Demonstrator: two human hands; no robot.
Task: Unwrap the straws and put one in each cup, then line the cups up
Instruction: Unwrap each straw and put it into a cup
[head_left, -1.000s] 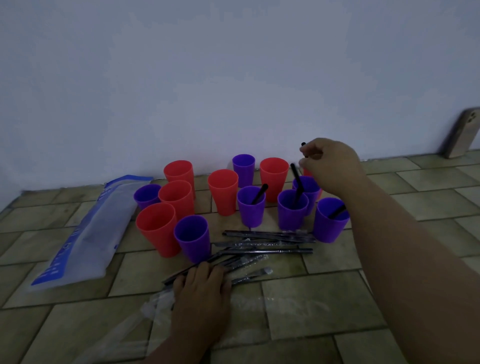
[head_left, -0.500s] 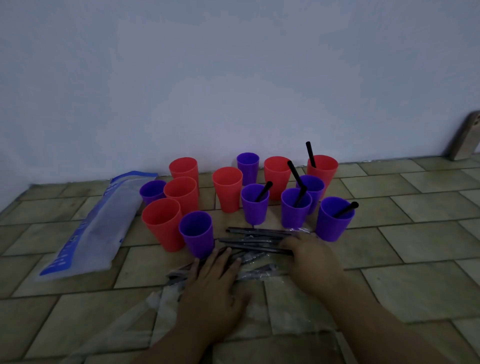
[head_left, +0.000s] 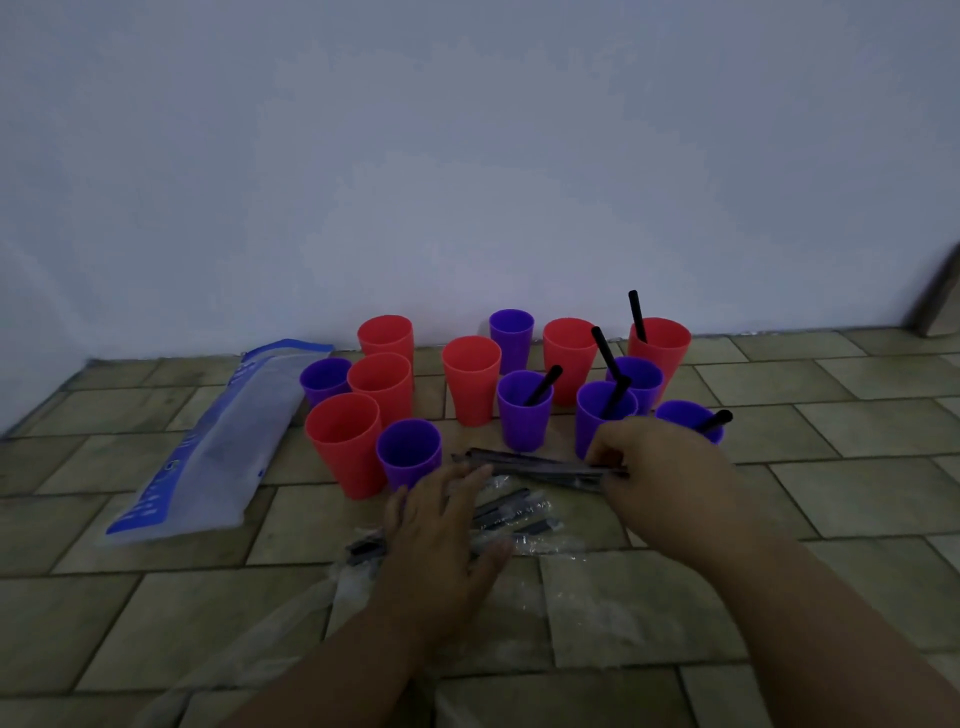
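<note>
Several red and purple cups stand in a loose cluster on the tiled floor near the wall. The far-right red cup (head_left: 661, 353) and several purple cups such as one in the middle (head_left: 523, 410) hold a black straw. A front purple cup (head_left: 409, 453) is empty. My right hand (head_left: 660, 473) pinches the right end of a wrapped straw (head_left: 535, 464) lifted just off the floor. My left hand (head_left: 441, 525) lies flat with spread fingers on the pile of wrapped straws (head_left: 511, 514).
A blue and white plastic bag (head_left: 208, 452) lies to the left of the cups. Clear torn wrappers (head_left: 311, 603) lie on the tiles under my left forearm. A white wall rises right behind the cups. A dark object (head_left: 940, 296) leans at the far right.
My right hand left a straw in the far-right red cup, came down to the pile and picked up a wrapped straw. My left hand stayed on the pile.
</note>
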